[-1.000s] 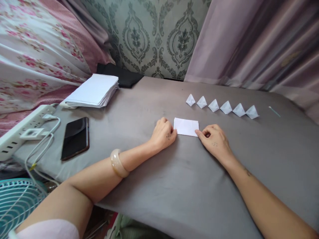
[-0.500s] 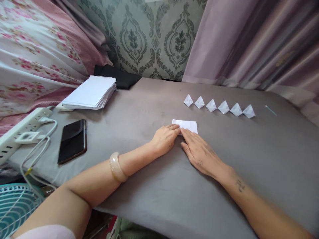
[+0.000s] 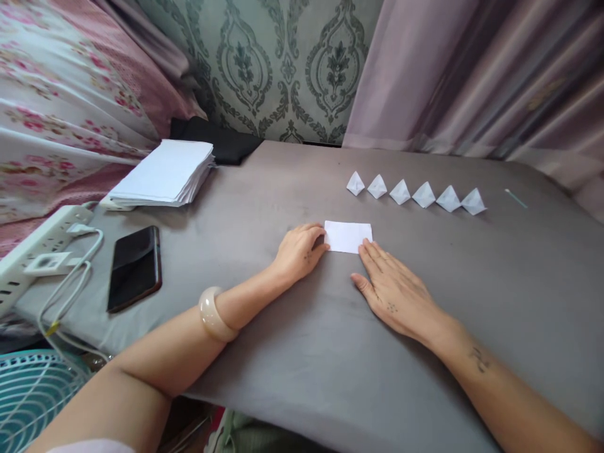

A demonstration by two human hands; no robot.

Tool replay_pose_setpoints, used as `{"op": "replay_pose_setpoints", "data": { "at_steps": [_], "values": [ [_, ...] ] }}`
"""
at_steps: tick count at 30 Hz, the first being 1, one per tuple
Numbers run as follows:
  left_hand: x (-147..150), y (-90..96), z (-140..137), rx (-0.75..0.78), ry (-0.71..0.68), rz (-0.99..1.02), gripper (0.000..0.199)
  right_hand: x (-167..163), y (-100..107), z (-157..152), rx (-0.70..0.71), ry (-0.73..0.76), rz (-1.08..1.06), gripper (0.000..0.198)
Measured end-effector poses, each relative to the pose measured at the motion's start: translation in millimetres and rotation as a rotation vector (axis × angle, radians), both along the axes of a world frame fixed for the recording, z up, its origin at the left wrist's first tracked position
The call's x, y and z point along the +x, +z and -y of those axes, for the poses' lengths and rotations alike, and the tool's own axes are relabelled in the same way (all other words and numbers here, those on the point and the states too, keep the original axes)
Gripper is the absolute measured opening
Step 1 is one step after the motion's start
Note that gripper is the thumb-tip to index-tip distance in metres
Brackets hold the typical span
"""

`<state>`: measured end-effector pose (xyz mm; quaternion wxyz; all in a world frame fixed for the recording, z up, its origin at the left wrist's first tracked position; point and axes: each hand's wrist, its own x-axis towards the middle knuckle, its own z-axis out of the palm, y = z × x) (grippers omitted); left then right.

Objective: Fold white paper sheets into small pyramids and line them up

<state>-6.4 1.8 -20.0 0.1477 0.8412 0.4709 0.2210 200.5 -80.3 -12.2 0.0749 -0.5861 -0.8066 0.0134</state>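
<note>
A folded white paper (image 3: pixel 348 237) lies flat on the grey cloth-covered table as a small rectangle. My left hand (image 3: pixel 300 250) holds its left edge, the thumb at the near corner and the curled fingers just above. Stretched out flat, my right hand (image 3: pixel 395 292) presses its fingertips on the paper's near right corner, with the thumb spread away. Beyond the paper stands a row of several small folded white paper pieces (image 3: pixel 400 192), pointed at the top.
On the left are a stack of white paper (image 3: pixel 163 173), a dark phone (image 3: pixel 134 269) and a white power strip (image 3: pixel 42 242) with cables. A black folded item (image 3: pixel 221 141) sits behind the stack. At the far right lies a thin stick (image 3: pixel 516 199). A teal fan (image 3: pixel 38 396) stands below the table's left edge.
My hands have moved apart, the left to the paper's left edge and the right to its near right corner. More of the paper's face now shows between them.
</note>
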Motion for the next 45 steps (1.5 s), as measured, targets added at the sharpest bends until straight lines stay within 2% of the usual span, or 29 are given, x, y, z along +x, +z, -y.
{"op": "replay_pose_setpoints", "data": {
  "at_steps": [4,10,14,19,21,25,29,33,35,40,45],
  "values": [
    [-1,-1.8,-4,-0.032,0.035,0.039,0.022,1,1,1,0.013,-0.042,0.042,0.066],
    [1,5.4,-4,-0.116,0.070,0.142,0.020,-1,5,2,0.006,-0.100,0.035,0.063],
    [3,6.8,-5,-0.192,0.120,0.218,0.021,-1,7,2,-0.004,-0.194,0.022,0.061],
    [4,4.4,-7,-0.239,0.151,0.296,0.011,14,8,-7,0.056,-0.256,-0.152,0.041],
    [5,4.7,-6,-0.226,0.153,0.326,0.008,21,8,-11,0.132,-0.320,-0.274,0.038],
    [7,6.7,1,-0.113,0.071,0.396,0.005,26,13,-14,0.413,-0.328,-0.438,0.043],
    [9,9.1,13,0.136,-0.075,0.355,0.001,16,25,-5,0.623,-0.133,-0.297,0.043],
    [8,15.7,21,0.519,-0.262,0.078,0.010,9,28,2,0.664,0.036,-0.132,0.028],
    [7,17.7,23,0.614,-0.326,-0.044,0.015,10,25,2,0.658,0.108,-0.120,0.022],
    [1,11.9,20,0.550,-0.209,-0.126,0.026,16,17,-2,0.698,0.179,-0.126,0.021],
    [0,13.1,18,0.519,-0.261,-0.270,0.028,15,14,-5,0.648,0.177,-0.068,0.024]
  ]
}}
